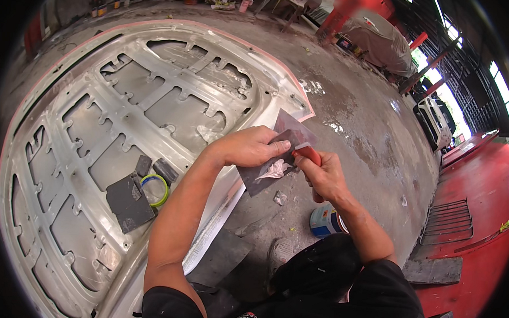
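Observation:
My left hand (248,146) grips a dark flat mixing board (255,187) with its thumb on top. A blob of pale pink putty (275,169) lies on the board. In my right hand (326,176) is a putty knife (310,154) with a red handle, its fingers wrapped round the handle, close to the board's right edge. A thin greyish sheet-like piece (290,124) sticks out past the board's far side; whether it belongs to the board I cannot tell. Both hands are above the floor, just right of a bare-metal car hood (160,112) lying underside up.
On the hood rest a yellow-green tape roll (155,190), dark sandpaper (126,203) and small dark blocks (166,170). A blue-and-white can (324,220) stands by my knee. A wire rack (449,223) lies near the red surface at right. Covered vehicles (379,44) stand farther back.

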A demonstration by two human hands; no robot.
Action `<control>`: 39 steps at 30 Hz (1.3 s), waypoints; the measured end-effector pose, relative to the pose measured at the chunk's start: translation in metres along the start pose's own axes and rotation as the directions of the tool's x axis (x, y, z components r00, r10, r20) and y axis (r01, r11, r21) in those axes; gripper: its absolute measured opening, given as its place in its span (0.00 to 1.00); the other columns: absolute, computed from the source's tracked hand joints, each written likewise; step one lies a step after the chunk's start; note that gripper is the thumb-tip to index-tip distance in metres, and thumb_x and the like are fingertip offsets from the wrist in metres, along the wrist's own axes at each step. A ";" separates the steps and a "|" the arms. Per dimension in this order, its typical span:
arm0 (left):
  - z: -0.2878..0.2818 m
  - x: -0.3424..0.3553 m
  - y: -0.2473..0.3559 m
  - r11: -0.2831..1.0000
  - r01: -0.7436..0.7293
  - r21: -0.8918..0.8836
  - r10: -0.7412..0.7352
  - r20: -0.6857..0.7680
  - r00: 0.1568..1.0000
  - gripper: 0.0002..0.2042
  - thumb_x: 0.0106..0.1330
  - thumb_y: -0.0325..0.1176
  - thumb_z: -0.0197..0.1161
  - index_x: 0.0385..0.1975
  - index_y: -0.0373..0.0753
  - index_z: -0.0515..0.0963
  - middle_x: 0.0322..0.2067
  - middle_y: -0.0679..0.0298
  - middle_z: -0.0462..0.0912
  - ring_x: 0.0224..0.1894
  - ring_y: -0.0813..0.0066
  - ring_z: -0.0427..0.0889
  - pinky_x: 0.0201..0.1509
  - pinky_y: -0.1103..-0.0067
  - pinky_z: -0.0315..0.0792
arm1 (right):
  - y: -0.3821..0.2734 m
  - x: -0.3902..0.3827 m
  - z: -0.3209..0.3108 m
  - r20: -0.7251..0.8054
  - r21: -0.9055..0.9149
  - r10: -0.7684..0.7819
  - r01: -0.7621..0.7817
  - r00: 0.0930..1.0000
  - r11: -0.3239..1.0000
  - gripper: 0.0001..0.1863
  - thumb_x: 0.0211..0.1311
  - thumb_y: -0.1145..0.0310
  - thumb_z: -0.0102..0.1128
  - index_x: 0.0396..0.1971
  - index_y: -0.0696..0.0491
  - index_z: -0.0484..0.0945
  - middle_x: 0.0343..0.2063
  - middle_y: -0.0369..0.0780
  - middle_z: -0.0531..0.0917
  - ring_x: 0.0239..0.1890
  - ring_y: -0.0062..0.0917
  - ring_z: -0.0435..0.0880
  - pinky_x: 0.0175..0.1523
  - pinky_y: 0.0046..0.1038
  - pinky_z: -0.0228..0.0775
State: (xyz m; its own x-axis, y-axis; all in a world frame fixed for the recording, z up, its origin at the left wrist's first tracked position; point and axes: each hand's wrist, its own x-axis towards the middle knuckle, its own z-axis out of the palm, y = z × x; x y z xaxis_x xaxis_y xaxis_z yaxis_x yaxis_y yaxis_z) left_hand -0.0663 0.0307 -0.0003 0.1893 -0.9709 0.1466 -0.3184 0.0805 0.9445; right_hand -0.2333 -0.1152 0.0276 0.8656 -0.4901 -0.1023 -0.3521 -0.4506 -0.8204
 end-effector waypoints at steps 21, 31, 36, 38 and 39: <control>-0.010 -0.001 -0.044 0.777 0.071 -0.626 -0.188 -0.123 0.974 0.21 0.71 0.46 0.54 0.48 0.31 0.75 0.39 0.62 0.82 0.36 0.78 0.82 0.43 0.80 0.75 | -0.001 0.007 -0.029 -0.091 0.582 0.006 0.048 0.996 0.811 0.20 0.64 0.51 0.58 0.31 0.56 0.77 0.15 0.30 0.70 0.14 0.14 0.67 0.21 0.19 0.62; -0.032 0.001 -0.071 0.674 -0.234 -0.701 -0.259 -0.521 0.814 0.22 0.70 0.46 0.54 0.52 0.31 0.71 0.44 0.58 0.81 0.42 0.71 0.82 0.47 0.74 0.76 | 0.050 0.056 -0.007 -0.336 0.690 0.136 0.145 0.932 0.709 0.28 0.68 0.41 0.44 0.38 0.55 0.75 0.24 0.36 0.74 0.25 0.20 0.73 0.26 0.24 0.66; -0.068 -0.022 -0.065 0.625 -0.518 -0.584 -0.269 -0.784 0.559 0.22 0.71 0.45 0.54 0.52 0.30 0.70 0.46 0.58 0.79 0.44 0.68 0.81 0.49 0.72 0.76 | 0.077 0.119 0.017 -0.225 0.232 -0.041 0.094 0.973 0.968 0.34 0.68 0.36 0.37 0.37 0.56 0.74 0.26 0.37 0.76 0.25 0.20 0.74 0.24 0.24 0.66; -0.087 -0.041 -0.060 0.655 -0.572 -0.494 -0.305 -0.866 0.397 0.21 0.71 0.44 0.54 0.52 0.30 0.70 0.45 0.58 0.78 0.43 0.66 0.81 0.48 0.71 0.76 | 0.047 0.136 0.026 0.008 0.226 -0.001 0.000 1.000 0.974 0.35 0.69 0.38 0.34 0.36 0.59 0.74 0.27 0.39 0.78 0.24 0.21 0.78 0.31 0.25 0.73; -0.094 -0.051 -0.059 0.674 -0.586 -0.449 -0.322 -0.893 0.314 0.20 0.71 0.43 0.53 0.52 0.30 0.70 0.45 0.58 0.78 0.43 0.66 0.81 0.48 0.70 0.76 | 0.044 0.152 0.036 0.078 0.255 -0.018 -0.002 0.997 0.967 0.34 0.69 0.39 0.36 0.36 0.59 0.74 0.25 0.39 0.78 0.21 0.21 0.77 0.28 0.24 0.74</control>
State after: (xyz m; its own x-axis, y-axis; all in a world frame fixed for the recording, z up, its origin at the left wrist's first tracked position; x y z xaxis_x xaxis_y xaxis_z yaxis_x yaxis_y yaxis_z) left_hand 0.0303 0.0965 -0.0359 0.9916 -0.1295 0.0044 0.0916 0.7247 0.6829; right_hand -0.1047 -0.1830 -0.0446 0.8970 -0.4223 -0.1308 -0.2517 -0.2445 -0.9364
